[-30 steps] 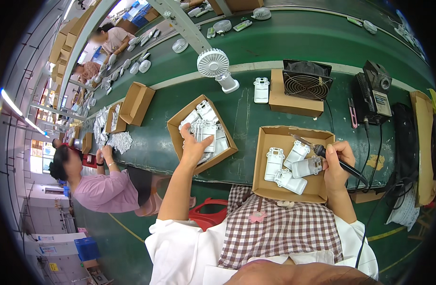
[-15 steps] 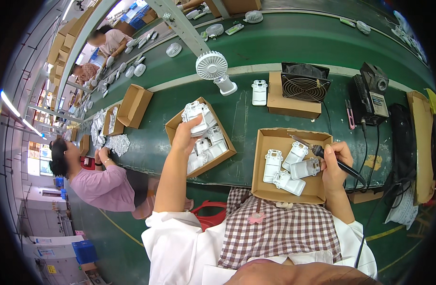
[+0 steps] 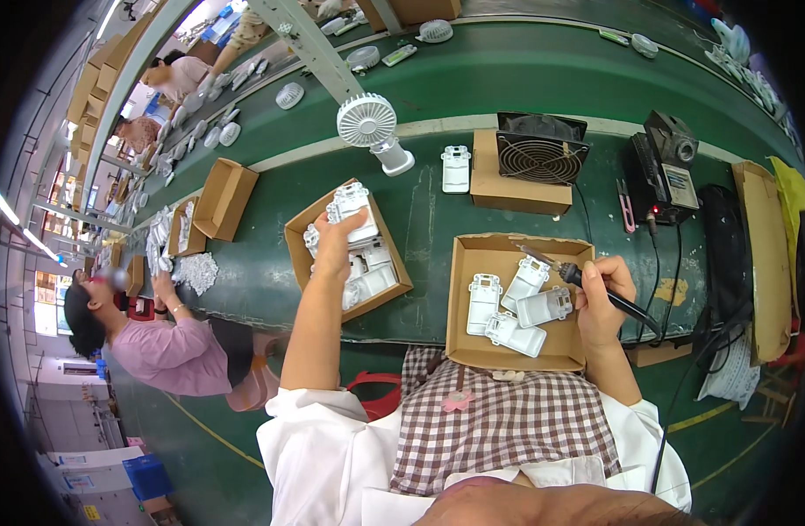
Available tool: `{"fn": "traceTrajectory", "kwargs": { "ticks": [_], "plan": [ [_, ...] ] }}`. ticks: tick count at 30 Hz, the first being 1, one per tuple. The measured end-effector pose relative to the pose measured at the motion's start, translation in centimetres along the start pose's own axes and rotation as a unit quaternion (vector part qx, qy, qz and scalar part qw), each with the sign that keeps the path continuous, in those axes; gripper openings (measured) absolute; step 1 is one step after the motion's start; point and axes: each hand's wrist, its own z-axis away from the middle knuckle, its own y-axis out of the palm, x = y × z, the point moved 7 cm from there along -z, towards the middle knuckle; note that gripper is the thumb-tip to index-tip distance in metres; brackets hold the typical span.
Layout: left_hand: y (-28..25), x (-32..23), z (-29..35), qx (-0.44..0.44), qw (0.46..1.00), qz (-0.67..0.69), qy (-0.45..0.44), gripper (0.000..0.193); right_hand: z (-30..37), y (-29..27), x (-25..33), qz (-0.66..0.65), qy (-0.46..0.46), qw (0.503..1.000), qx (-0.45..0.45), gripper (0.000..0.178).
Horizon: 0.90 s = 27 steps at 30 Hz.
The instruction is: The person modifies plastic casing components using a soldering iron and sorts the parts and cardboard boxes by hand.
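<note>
My left hand (image 3: 334,250) reaches over a cardboard box (image 3: 402,263) on the left and is closed around a white plastic casing (image 3: 346,202). More white casings (image 3: 367,272) lie heaped below it in that box. In my right hand (image 3: 608,300) is a soldering iron (image 3: 571,273), gripped by its black handle. Its metal tip points left, above a shallow cardboard tray (image 3: 459,333). Several loose white casings (image 3: 485,302) lie inside this tray, some overlapping. Whether the iron's tip touches anything cannot be told.
Behind the tray, a black fan (image 3: 543,158) rests on a cardboard box (image 3: 518,193) beside a lone casing (image 3: 455,169). A white handheld fan (image 3: 367,123) stands farther left. A soldering station (image 3: 667,180) and pink-handled tweezers (image 3: 625,207) are at right. A co-worker (image 3: 170,346) sits left.
The whole view has shifted slightly, so things appear farther left. My left hand and its casing have moved a little right over the box. The seated co-worker's head has lifted.
</note>
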Motion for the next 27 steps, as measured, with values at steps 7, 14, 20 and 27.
{"fn": "traceTrajectory", "kwargs": {
  "ticks": [7, 14, 20, 27],
  "plan": [
    [-1.8, -0.6, 2.5, 0.03, 0.955, 0.289, -0.056, 0.047, 0.0, -0.1, 0.0, 0.008, -0.013, 1.0, -0.014, 0.016],
    [6.7, -2.5, 9.5, 0.264, 0.86, 0.436, -0.01, 0.065, 0.1, -0.2, 0.7, -0.033, -0.013, 0.999, -0.02, 0.013],
    [15.6, 1.8, 11.2, 0.299, 0.904, 0.303, -0.043, 0.062, 0.5, -1.0, 0.9, -0.055, -0.071, 0.996, -0.024, 0.013],
    [18.2, 3.1, 12.0, 0.245, 0.953, 0.171, 0.053, 0.061, 2.1, 0.1, 1.7, 0.023, -0.103, 0.994, 0.02, 0.014]
  ]
}}
